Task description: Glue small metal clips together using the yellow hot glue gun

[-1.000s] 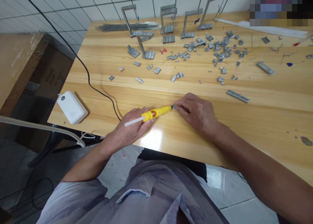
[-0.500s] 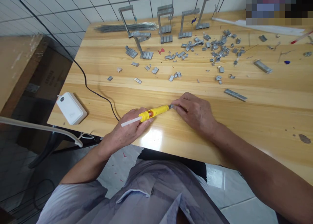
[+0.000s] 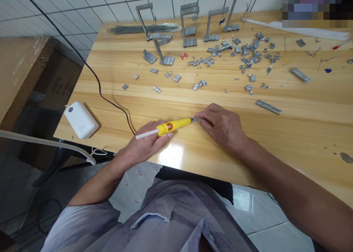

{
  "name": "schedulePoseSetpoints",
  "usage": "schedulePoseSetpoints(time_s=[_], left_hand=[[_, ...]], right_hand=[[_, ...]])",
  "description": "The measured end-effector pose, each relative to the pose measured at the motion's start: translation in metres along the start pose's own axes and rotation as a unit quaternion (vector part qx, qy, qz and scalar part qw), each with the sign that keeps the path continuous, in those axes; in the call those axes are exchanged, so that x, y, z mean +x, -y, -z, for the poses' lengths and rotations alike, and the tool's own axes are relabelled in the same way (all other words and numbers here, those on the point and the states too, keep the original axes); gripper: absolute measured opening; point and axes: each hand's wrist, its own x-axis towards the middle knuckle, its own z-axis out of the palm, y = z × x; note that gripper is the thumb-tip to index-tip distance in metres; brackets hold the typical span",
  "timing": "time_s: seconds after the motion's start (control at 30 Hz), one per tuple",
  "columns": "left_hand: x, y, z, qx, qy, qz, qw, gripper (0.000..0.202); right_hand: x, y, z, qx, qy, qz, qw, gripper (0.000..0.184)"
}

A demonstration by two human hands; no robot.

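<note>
Glue gun over the near middle of the table, nozzle toward 2 o'clock, white stick out the back. Left hand at its 8, wrapped round it. Right hand at 3, narrow pinch on a grey piece by the nozzle; too small to tell if they touch. Stands at 12, scraps between 1 and 2, power bank at 9.

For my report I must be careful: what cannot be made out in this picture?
Head view:
- Yellow tool: underside hidden by left hand.
- Grey part at its tip: far end covered by right hand.
- White box: marking too small to read.
- Red-tipped stick: cut off by right edge.
</note>
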Motion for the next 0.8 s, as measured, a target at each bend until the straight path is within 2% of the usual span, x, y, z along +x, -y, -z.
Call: schedulePoseSetpoints(time_s=[0.3,0.8], left_hand=[[-0.0002,-0.0003,-0.0004,0.047,-0.004,-0.02,0.999,0.035],[0.0006,0.0031,0.0019,0.061,-0.004,-0.032,0.998,0.042]], right_hand=[[0.0002,-0.001,0.0,-0.003,-0.002,0.004,1.0,0.025],[-0.0006,-0.0004,0.0002,-0.022,0.004,0.023,0.999,0.026]])
